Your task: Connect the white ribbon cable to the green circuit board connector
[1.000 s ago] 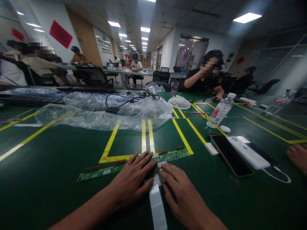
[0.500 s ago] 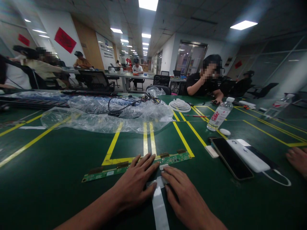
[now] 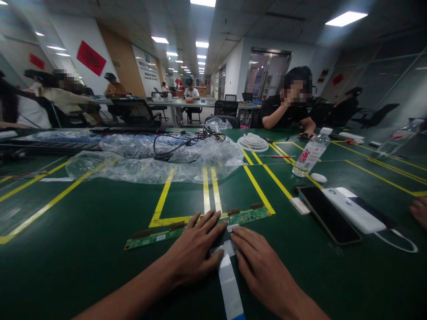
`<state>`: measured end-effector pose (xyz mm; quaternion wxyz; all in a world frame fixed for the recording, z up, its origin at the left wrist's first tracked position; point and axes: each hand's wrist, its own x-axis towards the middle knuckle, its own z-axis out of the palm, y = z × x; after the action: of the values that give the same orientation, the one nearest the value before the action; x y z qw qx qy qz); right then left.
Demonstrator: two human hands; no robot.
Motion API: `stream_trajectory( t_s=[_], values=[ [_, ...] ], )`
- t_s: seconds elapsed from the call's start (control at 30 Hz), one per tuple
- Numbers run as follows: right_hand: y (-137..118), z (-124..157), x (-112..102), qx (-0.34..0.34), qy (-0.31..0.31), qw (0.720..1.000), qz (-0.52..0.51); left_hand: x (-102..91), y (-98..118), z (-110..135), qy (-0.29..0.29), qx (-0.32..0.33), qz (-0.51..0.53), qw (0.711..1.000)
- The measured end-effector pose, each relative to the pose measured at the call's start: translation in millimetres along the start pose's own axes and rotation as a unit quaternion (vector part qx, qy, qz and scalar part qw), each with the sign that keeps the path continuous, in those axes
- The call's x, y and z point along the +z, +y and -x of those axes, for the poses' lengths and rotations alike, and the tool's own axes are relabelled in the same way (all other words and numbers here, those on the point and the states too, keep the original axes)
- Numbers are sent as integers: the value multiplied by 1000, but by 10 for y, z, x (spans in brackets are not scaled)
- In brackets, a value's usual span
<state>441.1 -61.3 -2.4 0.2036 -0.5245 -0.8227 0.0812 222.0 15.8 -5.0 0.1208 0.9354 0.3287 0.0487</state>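
A long green circuit board (image 3: 156, 235) lies across the yellow tape lines near the table's front edge. A flat white ribbon cable (image 3: 230, 284) runs from its connector toward me. My left hand (image 3: 196, 249) lies flat with fingers spread over the board and the cable's end, thumb touching the cable. My right hand (image 3: 260, 262) rests flat beside it on the right, fingertips at the connector (image 3: 232, 228). Neither hand grips anything.
Crumpled clear plastic (image 3: 150, 162) with a black cable (image 3: 187, 142) lies further back. A small white fan (image 3: 252, 143), a water bottle (image 3: 310, 153), a dark phone (image 3: 328, 214) and a white power bank (image 3: 353, 211) are to the right. Another person's hand (image 3: 420, 211) shows at the right edge. People sit across the table.
The view has shifted slightly, so everything sits a little further right. Both hands stay flat at the cable and connector.
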Motion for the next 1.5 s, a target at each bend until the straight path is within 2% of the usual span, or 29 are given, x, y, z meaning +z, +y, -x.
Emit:
stream_trajectory(
  t_s=[0.4,0.57,0.63,0.73,0.83,1.0,1.1,1.17,1.27,1.37,1.5],
  values=[
    [23,11,-18,5,-6,1000,8,-23,16,26,2,3,19,1000],
    [40,21,-40,15,27,999,-21,-73,36,24,-9,39,31,999],
    [41,23,-58,18,38,998,-42,-87,57,35,-9,35,19,999],
    [53,34,-86,31,63,995,-74,-74,61,174,2,-26,-19,999],
    [84,59,-109,54,74,991,-97,-11,-50,564,29,-139,-60,988],
    [123,108,-127,94,75,985,-124,106,-521,1515,79,-339,-93,933],
    [129,112,-129,102,68,984,-131,131,-795,1830,82,-418,-93,900],
    [133,105,-132,106,63,983,-133,136,-900,1860,87,-460,-96,879],
    [140,97,-136,112,56,983,-136,135,-934,1769,99,-493,-101,859],
    [146,101,-135,116,52,982,-138,126,-896,1705,103,-492,-104,858],
    [151,112,-130,119,46,982,-138,120,-900,1759,100,-491,-116,857]
  ],
)
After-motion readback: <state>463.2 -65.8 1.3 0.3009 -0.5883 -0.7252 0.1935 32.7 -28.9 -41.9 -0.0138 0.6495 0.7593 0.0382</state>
